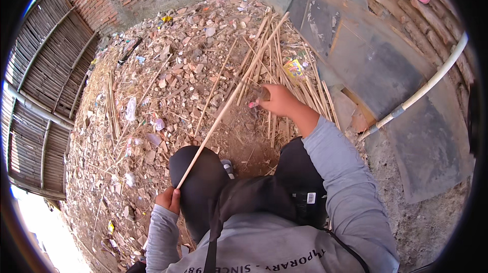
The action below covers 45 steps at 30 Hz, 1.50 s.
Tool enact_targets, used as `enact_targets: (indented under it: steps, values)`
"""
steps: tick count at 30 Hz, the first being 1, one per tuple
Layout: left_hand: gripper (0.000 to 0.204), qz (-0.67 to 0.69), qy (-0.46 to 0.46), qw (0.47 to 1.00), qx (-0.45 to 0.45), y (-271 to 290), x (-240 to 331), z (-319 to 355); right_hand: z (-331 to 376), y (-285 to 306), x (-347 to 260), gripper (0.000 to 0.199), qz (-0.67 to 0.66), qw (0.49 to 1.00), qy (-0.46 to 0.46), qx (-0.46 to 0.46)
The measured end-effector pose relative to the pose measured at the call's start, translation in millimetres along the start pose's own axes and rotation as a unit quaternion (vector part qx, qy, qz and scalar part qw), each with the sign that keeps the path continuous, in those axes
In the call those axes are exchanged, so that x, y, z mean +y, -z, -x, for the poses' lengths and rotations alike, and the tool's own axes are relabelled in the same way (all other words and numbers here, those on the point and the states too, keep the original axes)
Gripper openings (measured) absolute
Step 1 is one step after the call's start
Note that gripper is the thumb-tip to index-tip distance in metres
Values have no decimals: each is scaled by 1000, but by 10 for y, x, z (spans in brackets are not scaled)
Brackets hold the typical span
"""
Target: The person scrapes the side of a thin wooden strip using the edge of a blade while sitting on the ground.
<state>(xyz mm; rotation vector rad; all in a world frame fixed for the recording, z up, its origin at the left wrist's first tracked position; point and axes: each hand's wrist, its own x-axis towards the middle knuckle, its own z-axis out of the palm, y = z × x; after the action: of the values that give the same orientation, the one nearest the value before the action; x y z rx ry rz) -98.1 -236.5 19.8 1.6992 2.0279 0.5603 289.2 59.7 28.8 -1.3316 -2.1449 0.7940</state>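
Observation:
A long, pale bamboo strip point(219, 119) slants from my left knee up and away to the right. Its near end is in the closed fingers of my left hand point(169, 199), beside the knee. My right hand point(280, 101) is closed a little to the right of the strip, out in front of my knees. A small brownish-dark thing shows at its fingertips, too blurred to name. Just below those fingers is a small pink piece point(253, 104); whether it is held or lies on the ground I cannot tell. The strip's far end reaches over a pile of similar bamboo strips point(274, 62).
Rubble and broken brick point(195, 64) cover the ground. A yellow packet point(294, 69) lies among the strips. To the right, dark flat panels point(376, 64) lean by a wall, with a pale curved pole point(406, 104) across them. A bamboo-slat fence point(43, 54) stands at left.

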Motion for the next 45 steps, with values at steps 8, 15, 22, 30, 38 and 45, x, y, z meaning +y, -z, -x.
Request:
enact_targets:
  steps: [8,15,22,30,38,45]
  values:
    - [51,-26,4,1000,2,8,40,-11,128,2,-122,24,160,984,60,-50]
    - [45,-64,-31,996,50,-82,25,-13,39,44,67,33,38,999,23,-27]
    - [43,-94,-17,994,45,-24,104,5,137,87,-111,25,115,993,-19,-31]
    - [41,-129,-14,990,51,-22,116,-37,44,-26,127,30,70,997,23,-8]
    - [39,-140,-7,989,41,7,143,-19,157,66,-55,33,148,989,5,-30]
    - [38,-75,-26,995,55,-6,96,-63,109,12,-2,50,115,980,74,-144]
